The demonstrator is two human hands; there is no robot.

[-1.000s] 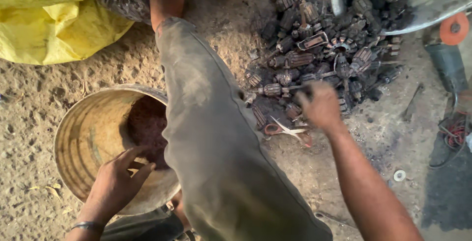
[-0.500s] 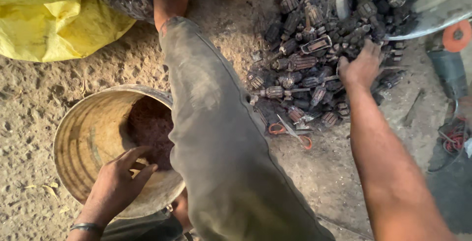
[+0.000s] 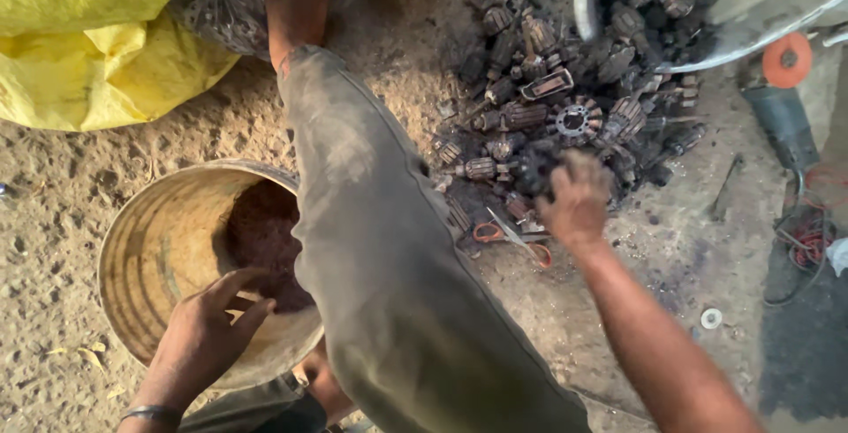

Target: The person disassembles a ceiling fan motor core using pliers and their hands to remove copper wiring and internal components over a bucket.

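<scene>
Sandy ground (image 3: 79, 221) is being used as the work floor. At centre right, the right hand (image 3: 576, 205) is being closed over a heap of greasy motor parts (image 3: 539, 115); its exact hold cannot be told. These are judged heavy, rigid and slippery, best gripped around the ribbed middle. At lower left, the left hand (image 3: 205, 334) is being rested, fingers loosely spread and empty, on the rim of the metal bucket (image 3: 132, 247).

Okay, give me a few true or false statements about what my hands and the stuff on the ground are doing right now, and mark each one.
1. The left hand rests on the rim of the round metal tub. True.
2. The right hand is inside the tub. False: it is over the pile of dark motor parts.
3. The yellow sack lies at the upper left. True.
4. The orange-handled scissors lie inside the tub. False: they lie on the ground beside the pile.
</scene>
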